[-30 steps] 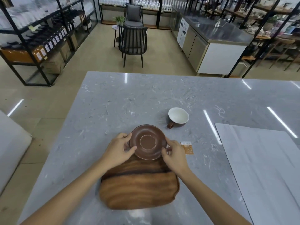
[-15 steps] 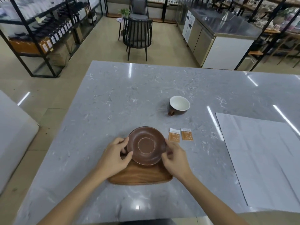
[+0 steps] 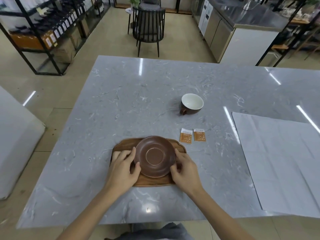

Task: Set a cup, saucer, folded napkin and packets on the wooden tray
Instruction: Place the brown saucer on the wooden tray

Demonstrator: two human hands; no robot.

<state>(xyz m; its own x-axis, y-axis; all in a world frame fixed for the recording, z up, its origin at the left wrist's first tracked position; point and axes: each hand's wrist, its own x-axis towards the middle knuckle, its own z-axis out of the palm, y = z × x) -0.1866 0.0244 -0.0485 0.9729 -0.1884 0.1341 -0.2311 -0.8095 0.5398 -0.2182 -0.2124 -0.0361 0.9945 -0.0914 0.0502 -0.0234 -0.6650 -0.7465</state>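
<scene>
A brown saucer lies on the wooden tray near the table's front edge. My left hand grips the saucer's left rim, and my right hand grips its right rim. A brown cup with a white inside stands upright on the table, farther back and to the right. Two orange-and-white packets lie flat side by side on the table just right of the tray's far corner. No folded napkin is in sight.
A large white sheet covers the right part of the grey marble table. Beyond the table stand a black chair, shelving racks on the left and a steel counter at the right.
Both hands have carried the saucer toward me and set it down over the middle of the tray. The two packets, earlier partly hidden by my right hand, now show fully.
</scene>
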